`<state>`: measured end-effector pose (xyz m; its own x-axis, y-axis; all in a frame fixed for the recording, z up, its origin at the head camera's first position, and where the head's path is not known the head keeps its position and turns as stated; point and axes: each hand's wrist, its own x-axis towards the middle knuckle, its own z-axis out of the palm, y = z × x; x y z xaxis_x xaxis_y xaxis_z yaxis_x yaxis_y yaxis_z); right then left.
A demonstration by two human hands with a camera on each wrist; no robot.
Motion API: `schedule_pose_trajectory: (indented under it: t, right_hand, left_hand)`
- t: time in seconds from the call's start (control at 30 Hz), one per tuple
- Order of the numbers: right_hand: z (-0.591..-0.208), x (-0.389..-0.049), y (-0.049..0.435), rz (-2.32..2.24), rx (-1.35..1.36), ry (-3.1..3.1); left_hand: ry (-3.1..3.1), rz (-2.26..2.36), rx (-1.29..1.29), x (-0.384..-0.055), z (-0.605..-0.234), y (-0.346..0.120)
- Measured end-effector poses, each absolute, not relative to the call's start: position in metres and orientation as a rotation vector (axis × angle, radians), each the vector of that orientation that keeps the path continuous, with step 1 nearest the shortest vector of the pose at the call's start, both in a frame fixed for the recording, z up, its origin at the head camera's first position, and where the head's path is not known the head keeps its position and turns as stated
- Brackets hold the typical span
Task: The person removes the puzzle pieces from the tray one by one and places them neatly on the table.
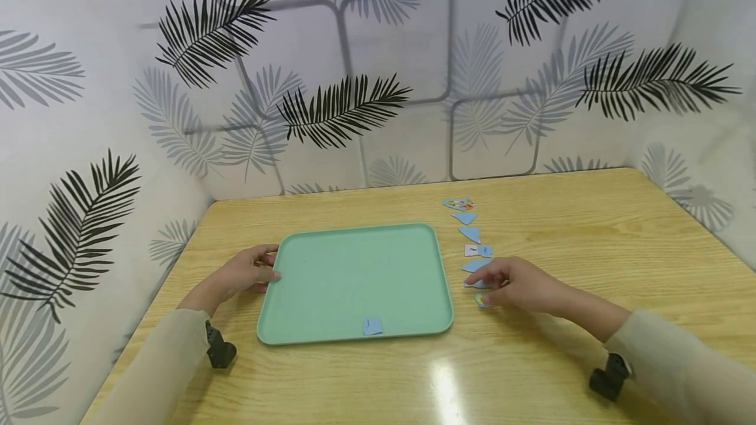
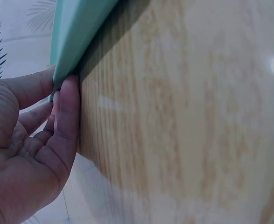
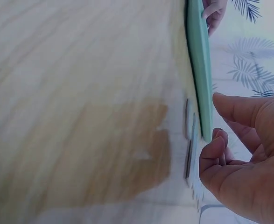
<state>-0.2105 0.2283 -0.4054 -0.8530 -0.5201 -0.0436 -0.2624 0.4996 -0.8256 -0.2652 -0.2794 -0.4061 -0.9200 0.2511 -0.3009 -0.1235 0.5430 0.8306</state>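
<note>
A green tray (image 1: pixel 348 267) lies on the wooden table. My left hand (image 1: pixel 243 274) pinches its left rim, thumb on top and fingers below, as the left wrist view shows at the tray edge (image 2: pixel 76 39). One small blue puzzle piece (image 1: pixel 373 326) lies inside the tray near its front rim. To the right of the tray, my right hand (image 1: pixel 522 286) hovers low over the near end of a column of flat pieces, thumb and fingers apart with nothing between them. Closest to its thumb is a yellow-and-blue piece (image 1: pixel 480 300); the hand partly covers two light-blue pieces (image 1: pixel 475 266) behind it.
Farther up the column lie a white-and-blue piece (image 1: pixel 477 250), two blue triangular pieces (image 1: pixel 470 235) and a multicoloured piece (image 1: pixel 459 204). A leaf-patterned wall (image 1: pixel 401 130) borders the table (image 1: pixel 590 235) at the back and sides.
</note>
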Motion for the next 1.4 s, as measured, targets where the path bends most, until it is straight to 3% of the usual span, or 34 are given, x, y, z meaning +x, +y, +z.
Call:
schedule_pose_trajectory:
  t: [0.83,1.4]
  right_hand:
    - [-0.399,-0.213,0.154,-1.459,-0.77,2.233]
    - [-0.405,-0.208,0.101,-1.349,-0.84,2.154]
  left_hand:
    - [2.402,1.323,0.115,-0.264,-0.404,-0.279]
    - [2.4,1.323,0.104,-0.266,-0.406,-0.279]
